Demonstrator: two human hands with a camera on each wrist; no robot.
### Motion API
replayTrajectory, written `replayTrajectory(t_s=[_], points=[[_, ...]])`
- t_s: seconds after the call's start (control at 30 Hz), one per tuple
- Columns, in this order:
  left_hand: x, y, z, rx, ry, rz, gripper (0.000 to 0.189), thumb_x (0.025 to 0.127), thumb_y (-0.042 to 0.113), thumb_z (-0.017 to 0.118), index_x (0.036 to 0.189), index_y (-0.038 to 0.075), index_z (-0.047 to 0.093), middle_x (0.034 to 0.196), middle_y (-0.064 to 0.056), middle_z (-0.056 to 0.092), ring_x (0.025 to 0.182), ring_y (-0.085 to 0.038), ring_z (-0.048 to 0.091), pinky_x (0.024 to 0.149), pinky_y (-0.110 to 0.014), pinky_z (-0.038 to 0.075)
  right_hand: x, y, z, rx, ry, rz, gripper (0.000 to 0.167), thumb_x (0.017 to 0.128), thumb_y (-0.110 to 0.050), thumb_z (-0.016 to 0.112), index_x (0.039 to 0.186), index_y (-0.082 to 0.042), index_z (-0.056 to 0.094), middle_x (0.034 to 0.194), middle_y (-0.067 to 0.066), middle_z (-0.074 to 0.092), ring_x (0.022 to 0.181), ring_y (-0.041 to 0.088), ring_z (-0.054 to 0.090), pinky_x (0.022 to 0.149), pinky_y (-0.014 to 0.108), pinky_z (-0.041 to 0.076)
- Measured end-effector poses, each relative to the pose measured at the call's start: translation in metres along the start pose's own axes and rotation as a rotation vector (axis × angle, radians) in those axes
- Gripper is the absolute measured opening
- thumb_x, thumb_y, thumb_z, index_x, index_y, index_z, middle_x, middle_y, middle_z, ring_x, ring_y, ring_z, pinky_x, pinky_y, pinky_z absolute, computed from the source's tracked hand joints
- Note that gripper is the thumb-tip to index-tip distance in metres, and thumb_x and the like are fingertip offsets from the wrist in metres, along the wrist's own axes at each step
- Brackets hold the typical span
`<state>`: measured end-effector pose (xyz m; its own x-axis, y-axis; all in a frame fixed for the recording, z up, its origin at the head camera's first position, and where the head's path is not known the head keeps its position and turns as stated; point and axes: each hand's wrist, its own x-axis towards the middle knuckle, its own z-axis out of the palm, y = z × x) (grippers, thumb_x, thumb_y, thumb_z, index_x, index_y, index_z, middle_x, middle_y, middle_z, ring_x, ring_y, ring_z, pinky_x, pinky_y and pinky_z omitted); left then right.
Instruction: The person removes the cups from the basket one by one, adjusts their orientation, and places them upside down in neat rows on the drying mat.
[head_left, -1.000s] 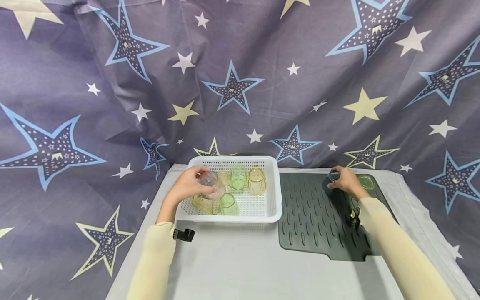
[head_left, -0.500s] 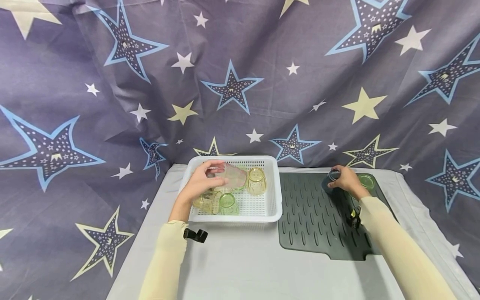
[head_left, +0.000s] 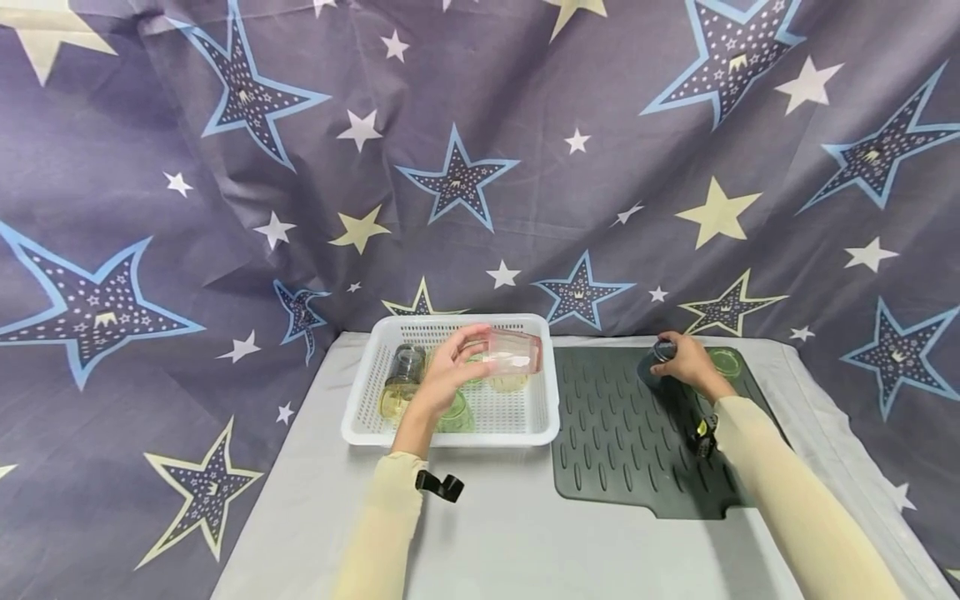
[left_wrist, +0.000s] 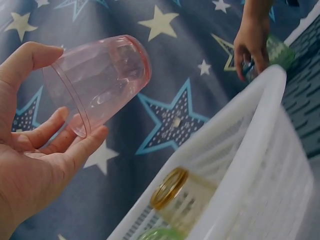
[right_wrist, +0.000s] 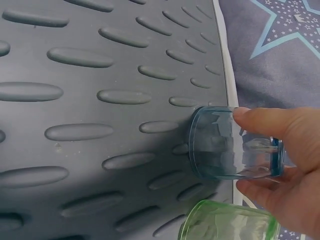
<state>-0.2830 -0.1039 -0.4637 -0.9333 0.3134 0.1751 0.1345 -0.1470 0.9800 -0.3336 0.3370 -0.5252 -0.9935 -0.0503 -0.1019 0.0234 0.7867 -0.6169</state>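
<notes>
Soft shadows of cream-sleeved forearms [head_left: 795, 500] streak the smooth white tabletop [head_left: 525, 525] under bright, even light in the head view; glare flecks a tapered, see-through pink tumbler [head_left: 513, 352]; the left-wrist view is dimmer, hazier.

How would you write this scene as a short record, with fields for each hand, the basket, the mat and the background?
Left hand: grips a pink glass on its side, over the white perforated basket
Right hand: holds a blue glass near the back edge of the dark ribbed mat
Basket: contains a smoky grey glass, green glasses and yellow glasses; count unclear
Mat: bears another green glass beside the blue one
Background: star-printed cloth
</notes>
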Motion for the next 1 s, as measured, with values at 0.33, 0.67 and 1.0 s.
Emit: replayTrajectory(t_s=[0.33,0.67,1.0], points=[[-0.004,-0.01,0.028,-0.085,0.057,-0.005,0.066,0.082,-0.006,0.069,0.145,0.002,0.049,0.139,-0.008,0.053,0.126,-0.024,0.052,0.094,-0.023,0.055,-0.003,0.001,0.003,0.002,0.026,-0.018,0.086,0.085,-0.012,0.079,0.154,0.007,0.031,0.148,0.042,0.037,0.129,0.058,0.044,0.104,0.069,0.042],[-0.008,-0.014,0.031,-0.11,0.071,-0.008,0.069,0.08,-0.005,0.069,0.146,0.0,0.047,0.141,-0.011,0.049,0.127,-0.024,0.051,0.099,-0.024,0.053,-0.008,-0.005,-0.001,0.042,0.062,-0.097,0.089,0.085,-0.014,0.081,0.155,0.006,0.03,0.155,0.038,0.031,0.14,0.058,0.032,0.11,0.073,0.033],[-0.008,-0.02,0.029,-0.137,0.072,-0.011,0.065,0.082,-0.006,0.067,0.144,-0.002,0.047,0.132,-0.004,0.052,0.12,-0.017,0.054,0.097,-0.022,0.053,-0.022,-0.047,-0.016,0.173,0.081,-0.182,0.091,0.089,-0.022,0.08,0.159,-0.001,0.026,0.162,0.03,0.027,0.148,0.052,0.025,0.115,0.071,0.027]])
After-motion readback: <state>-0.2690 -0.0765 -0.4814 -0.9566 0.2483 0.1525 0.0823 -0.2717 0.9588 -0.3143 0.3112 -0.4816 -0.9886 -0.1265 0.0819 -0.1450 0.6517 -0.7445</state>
